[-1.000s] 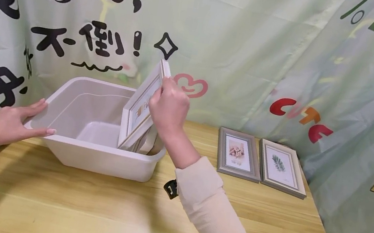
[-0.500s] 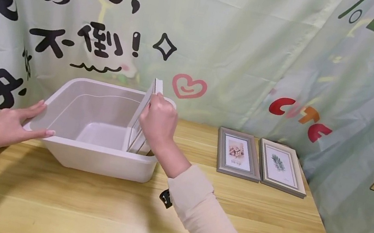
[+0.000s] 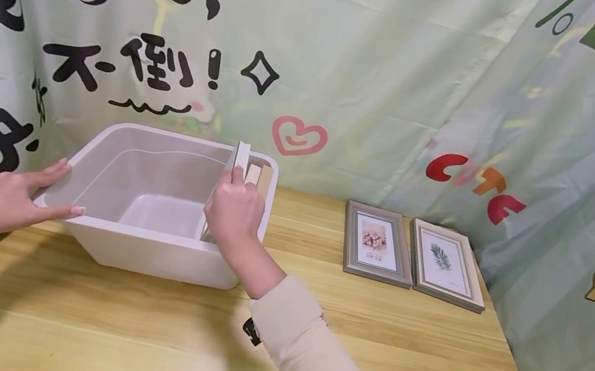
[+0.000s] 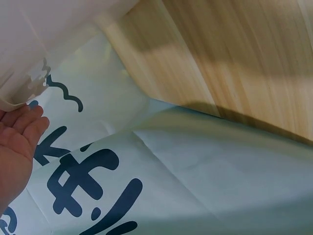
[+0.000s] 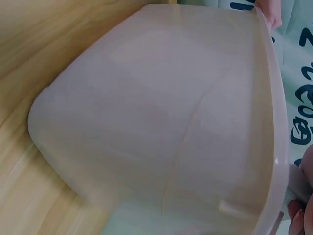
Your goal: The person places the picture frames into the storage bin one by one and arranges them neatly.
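A pale plastic tub (image 3: 144,253) stands on the wooden table. My left hand (image 3: 19,204) grips its left end, thumb over the rim; in the left wrist view, the left fingers (image 4: 32,122) lie just under the rim. Inside the tub's right end, my right hand (image 3: 238,205) holds a white picture frame (image 3: 242,155) by its upper edge. This frame stands on edge, mostly below the rim, its lower part hidden by the hand and the tub wall. Right of it, two more picture frames (image 3: 254,174) stand upright in the tub.
Two picture frames lie face up to the right: a grey-brown one with a flower print (image 3: 379,245) and a beige one with a leaf print (image 3: 446,263). A printed cloth backdrop (image 3: 385,82) hangs behind the table and along its sides.
My right hand has lowered the white picture frame into the tub, turning it from leaning to upright beside the other frames. The left hand stays at the rim.
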Demonstrator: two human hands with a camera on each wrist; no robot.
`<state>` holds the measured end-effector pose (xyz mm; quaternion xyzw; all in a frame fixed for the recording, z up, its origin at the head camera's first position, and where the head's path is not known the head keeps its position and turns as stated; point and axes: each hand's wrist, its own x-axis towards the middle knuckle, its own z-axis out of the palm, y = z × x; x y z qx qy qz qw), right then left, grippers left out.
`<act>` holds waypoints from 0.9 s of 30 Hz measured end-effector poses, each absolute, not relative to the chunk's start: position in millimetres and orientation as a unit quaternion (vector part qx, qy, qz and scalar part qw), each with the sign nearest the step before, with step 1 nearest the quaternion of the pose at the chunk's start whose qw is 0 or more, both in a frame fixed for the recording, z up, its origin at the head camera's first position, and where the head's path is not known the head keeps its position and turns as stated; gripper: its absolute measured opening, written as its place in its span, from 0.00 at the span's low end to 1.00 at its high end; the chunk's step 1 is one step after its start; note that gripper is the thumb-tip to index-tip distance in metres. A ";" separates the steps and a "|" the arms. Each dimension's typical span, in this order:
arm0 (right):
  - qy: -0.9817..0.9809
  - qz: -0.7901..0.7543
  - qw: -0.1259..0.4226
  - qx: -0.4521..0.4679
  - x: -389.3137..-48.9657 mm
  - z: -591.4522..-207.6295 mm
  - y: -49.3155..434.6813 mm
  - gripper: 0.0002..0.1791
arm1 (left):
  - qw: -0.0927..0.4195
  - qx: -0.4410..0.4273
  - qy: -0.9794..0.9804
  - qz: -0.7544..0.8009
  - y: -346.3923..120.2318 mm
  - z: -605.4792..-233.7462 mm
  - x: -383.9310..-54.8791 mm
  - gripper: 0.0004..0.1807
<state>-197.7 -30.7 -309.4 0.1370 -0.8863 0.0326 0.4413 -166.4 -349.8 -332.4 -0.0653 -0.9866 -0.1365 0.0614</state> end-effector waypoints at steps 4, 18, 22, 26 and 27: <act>-0.908 -0.004 0.403 0.114 -193.6 -313.8 -37.2 0.12 | 0.064 -0.064 -0.987 -0.135 -350.0 -332.6 -166.4 0.50; -0.983 -0.067 0.164 0.050 -185.2 -304.5 -60.2 0.21 | 0.057 -0.059 -0.986 -0.143 -350.2 -333.4 -166.6 0.50; -0.984 -0.077 0.146 0.062 -186.7 -303.3 -63.3 0.21 | 0.058 -0.060 -0.987 -0.139 -351.0 -333.4 -166.3 0.50; -0.981 -0.094 0.155 0.073 -186.9 -302.7 -64.5 0.20 | 0.057 -0.065 -0.986 -0.140 -351.0 -332.6 -166.0 0.50; -0.979 -0.101 0.157 0.077 -186.8 -302.5 -64.5 0.20 | 0.057 -0.066 -0.986 -0.140 -350.8 -332.3 -165.9 0.50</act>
